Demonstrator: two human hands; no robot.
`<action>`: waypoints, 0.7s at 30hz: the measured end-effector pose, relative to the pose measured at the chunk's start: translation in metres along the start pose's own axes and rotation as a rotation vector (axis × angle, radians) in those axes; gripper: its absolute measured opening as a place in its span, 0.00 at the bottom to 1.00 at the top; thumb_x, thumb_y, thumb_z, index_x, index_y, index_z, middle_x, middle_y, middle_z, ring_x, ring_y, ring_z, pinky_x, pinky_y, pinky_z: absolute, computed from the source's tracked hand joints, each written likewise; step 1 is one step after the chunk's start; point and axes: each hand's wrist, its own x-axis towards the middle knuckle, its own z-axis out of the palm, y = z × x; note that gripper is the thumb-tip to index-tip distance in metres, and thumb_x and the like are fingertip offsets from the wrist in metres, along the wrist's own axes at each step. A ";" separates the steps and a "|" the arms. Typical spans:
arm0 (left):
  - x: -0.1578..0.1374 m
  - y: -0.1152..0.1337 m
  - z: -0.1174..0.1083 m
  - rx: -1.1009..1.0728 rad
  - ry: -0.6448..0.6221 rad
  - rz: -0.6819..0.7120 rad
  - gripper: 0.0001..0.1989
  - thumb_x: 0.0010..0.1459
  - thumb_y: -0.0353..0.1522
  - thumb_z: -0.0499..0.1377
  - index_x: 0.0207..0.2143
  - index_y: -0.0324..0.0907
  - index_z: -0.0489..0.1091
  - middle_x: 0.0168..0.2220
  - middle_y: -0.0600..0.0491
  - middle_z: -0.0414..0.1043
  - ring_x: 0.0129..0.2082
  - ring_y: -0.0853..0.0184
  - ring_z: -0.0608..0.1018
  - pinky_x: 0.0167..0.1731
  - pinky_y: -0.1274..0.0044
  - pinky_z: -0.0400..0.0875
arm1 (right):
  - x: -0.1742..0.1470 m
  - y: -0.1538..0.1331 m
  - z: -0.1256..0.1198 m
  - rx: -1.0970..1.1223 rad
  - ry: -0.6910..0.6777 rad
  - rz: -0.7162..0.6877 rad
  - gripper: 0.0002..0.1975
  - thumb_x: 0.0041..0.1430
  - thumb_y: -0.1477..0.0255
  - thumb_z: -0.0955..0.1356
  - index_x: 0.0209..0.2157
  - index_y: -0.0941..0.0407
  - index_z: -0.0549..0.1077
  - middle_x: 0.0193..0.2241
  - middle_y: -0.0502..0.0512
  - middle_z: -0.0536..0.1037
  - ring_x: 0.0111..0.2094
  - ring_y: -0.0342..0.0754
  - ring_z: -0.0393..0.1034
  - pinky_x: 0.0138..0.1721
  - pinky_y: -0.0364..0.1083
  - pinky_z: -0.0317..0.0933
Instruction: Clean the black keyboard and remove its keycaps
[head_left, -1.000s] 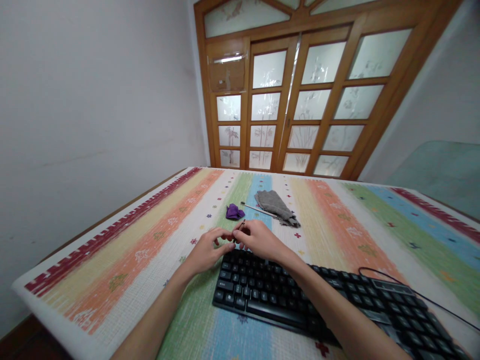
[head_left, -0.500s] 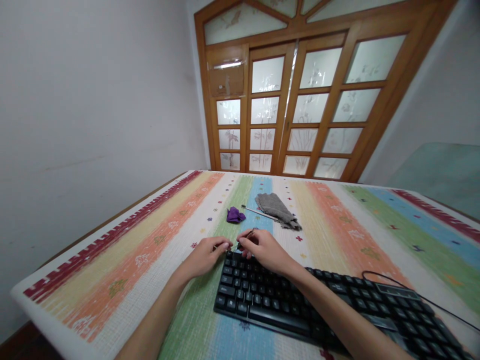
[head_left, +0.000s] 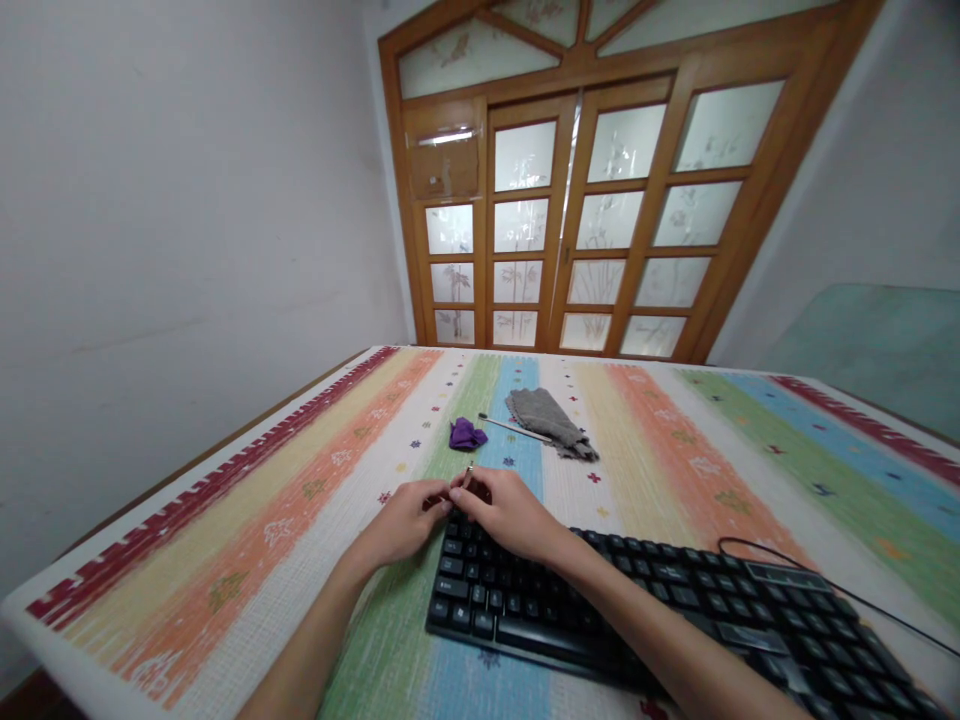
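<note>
Hands (head_left: pixel 403 522) meet by the far left corner of the keyboard (head_left: pixel 667 570), the right hand (head_left: pixel 510 512) pinching a small dark item (head_left: pixel 469 477) seemingly too slight for a fuller grip, the left hand (head_left: pixel 405 518) perhaps steadying it, though I cannot tell.

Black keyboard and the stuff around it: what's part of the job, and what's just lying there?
Seems part of the job:
small thing in the right hand, too small to name
black keyboard, partly under that hand

Lying about, though perhaps kept for use:
purple cloth
slim dark-tipped stick
grey cloth
</note>
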 end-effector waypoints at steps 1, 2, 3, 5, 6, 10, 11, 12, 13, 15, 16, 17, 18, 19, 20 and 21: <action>0.000 -0.001 0.000 -0.006 0.003 0.005 0.11 0.59 0.31 0.54 0.38 0.42 0.76 0.40 0.50 0.80 0.41 0.61 0.78 0.44 0.72 0.70 | 0.002 -0.002 0.002 -0.040 0.006 -0.021 0.07 0.62 0.72 0.66 0.31 0.59 0.74 0.25 0.51 0.75 0.27 0.44 0.66 0.30 0.42 0.55; 0.000 -0.001 0.000 -0.012 0.009 0.007 0.11 0.59 0.31 0.54 0.38 0.41 0.76 0.40 0.50 0.79 0.40 0.61 0.78 0.44 0.72 0.70 | 0.004 -0.004 0.005 -0.075 0.010 -0.039 0.07 0.61 0.72 0.66 0.30 0.59 0.73 0.24 0.51 0.74 0.27 0.43 0.65 0.30 0.42 0.54; 0.000 -0.003 0.001 -0.016 0.018 0.006 0.11 0.58 0.29 0.54 0.38 0.41 0.75 0.40 0.50 0.79 0.40 0.61 0.78 0.43 0.72 0.70 | 0.005 -0.005 0.007 -0.103 0.012 -0.056 0.08 0.61 0.72 0.66 0.29 0.59 0.73 0.24 0.51 0.74 0.27 0.43 0.64 0.29 0.42 0.53; 0.000 -0.006 0.002 -0.018 0.038 -0.005 0.11 0.55 0.27 0.54 0.37 0.40 0.75 0.39 0.50 0.79 0.38 0.61 0.78 0.42 0.73 0.71 | 0.009 -0.007 0.009 -0.135 0.007 -0.080 0.08 0.62 0.72 0.67 0.28 0.59 0.72 0.25 0.51 0.74 0.27 0.43 0.64 0.29 0.42 0.51; 0.000 -0.007 0.002 -0.019 0.042 -0.010 0.11 0.54 0.27 0.54 0.37 0.40 0.75 0.39 0.50 0.79 0.38 0.61 0.78 0.41 0.73 0.71 | 0.010 -0.007 0.010 -0.142 -0.003 -0.087 0.08 0.61 0.71 0.67 0.29 0.58 0.72 0.25 0.51 0.74 0.27 0.43 0.64 0.29 0.42 0.51; 0.000 -0.010 0.003 -0.020 0.037 -0.005 0.10 0.54 0.27 0.54 0.36 0.41 0.75 0.36 0.50 0.80 0.39 0.61 0.78 0.42 0.72 0.71 | 0.016 -0.001 0.009 -0.144 -0.020 -0.090 0.07 0.60 0.70 0.68 0.31 0.59 0.73 0.27 0.53 0.76 0.29 0.45 0.67 0.30 0.42 0.52; 0.000 -0.009 0.003 -0.017 0.035 -0.007 0.10 0.55 0.28 0.54 0.35 0.41 0.75 0.35 0.51 0.80 0.38 0.61 0.78 0.42 0.72 0.71 | 0.018 0.001 0.008 -0.142 -0.006 -0.086 0.07 0.61 0.70 0.68 0.32 0.59 0.74 0.28 0.53 0.77 0.29 0.45 0.67 0.31 0.42 0.53; 0.000 -0.009 0.003 -0.013 0.030 -0.011 0.09 0.56 0.29 0.54 0.35 0.41 0.75 0.35 0.51 0.80 0.38 0.61 0.78 0.42 0.72 0.71 | 0.020 0.004 0.007 -0.141 0.013 -0.076 0.07 0.62 0.70 0.67 0.32 0.59 0.74 0.28 0.54 0.78 0.30 0.45 0.68 0.32 0.42 0.54; 0.000 -0.008 0.003 -0.011 0.023 -0.015 0.09 0.56 0.30 0.54 0.35 0.41 0.75 0.35 0.51 0.80 0.38 0.61 0.78 0.43 0.72 0.71 | 0.022 0.007 0.005 -0.137 0.028 -0.060 0.07 0.62 0.71 0.66 0.33 0.59 0.74 0.29 0.55 0.78 0.30 0.46 0.69 0.32 0.42 0.55; 0.000 -0.007 0.002 -0.014 0.006 -0.021 0.10 0.56 0.30 0.55 0.35 0.41 0.76 0.36 0.50 0.80 0.39 0.61 0.79 0.43 0.71 0.71 | 0.025 0.011 0.003 -0.119 0.028 -0.019 0.07 0.62 0.71 0.66 0.33 0.59 0.74 0.28 0.55 0.78 0.29 0.45 0.70 0.32 0.42 0.56; 0.000 -0.007 0.002 -0.021 0.002 -0.024 0.10 0.56 0.30 0.55 0.35 0.41 0.76 0.37 0.50 0.80 0.39 0.61 0.79 0.43 0.71 0.71 | 0.027 0.012 0.003 -0.107 0.016 -0.003 0.07 0.62 0.72 0.66 0.32 0.59 0.74 0.28 0.55 0.78 0.29 0.45 0.70 0.31 0.42 0.56; 0.000 -0.007 0.002 -0.031 -0.001 -0.027 0.10 0.56 0.30 0.55 0.35 0.41 0.76 0.38 0.49 0.80 0.40 0.61 0.79 0.43 0.71 0.71 | 0.029 0.013 0.002 -0.097 0.004 0.008 0.07 0.62 0.72 0.66 0.32 0.59 0.73 0.27 0.54 0.78 0.29 0.45 0.70 0.31 0.42 0.57; 0.000 -0.007 0.002 -0.044 -0.004 -0.030 0.10 0.56 0.30 0.55 0.36 0.41 0.76 0.39 0.49 0.80 0.40 0.61 0.79 0.44 0.71 0.71 | 0.031 0.015 0.002 -0.091 -0.004 0.014 0.06 0.62 0.72 0.66 0.32 0.59 0.73 0.27 0.54 0.78 0.29 0.45 0.70 0.31 0.42 0.57; 0.000 -0.008 0.003 -0.057 -0.007 -0.037 0.10 0.56 0.31 0.55 0.37 0.41 0.76 0.40 0.49 0.80 0.41 0.61 0.79 0.45 0.71 0.71 | 0.033 0.016 0.002 -0.093 -0.003 0.023 0.06 0.62 0.73 0.66 0.31 0.59 0.73 0.27 0.54 0.78 0.29 0.45 0.70 0.31 0.42 0.58; 0.000 -0.009 0.003 -0.069 -0.010 -0.048 0.11 0.56 0.31 0.55 0.38 0.41 0.76 0.41 0.49 0.80 0.42 0.61 0.79 0.46 0.70 0.71 | 0.035 0.017 0.002 -0.099 0.004 0.044 0.07 0.62 0.73 0.66 0.30 0.59 0.72 0.26 0.54 0.77 0.28 0.45 0.70 0.31 0.42 0.58; 0.000 -0.010 0.003 -0.076 -0.012 -0.062 0.12 0.56 0.32 0.56 0.40 0.41 0.76 0.42 0.48 0.80 0.43 0.61 0.79 0.47 0.70 0.71 | 0.037 0.020 0.002 -0.095 0.008 0.079 0.08 0.62 0.73 0.66 0.29 0.59 0.71 0.24 0.53 0.76 0.26 0.44 0.70 0.30 0.42 0.58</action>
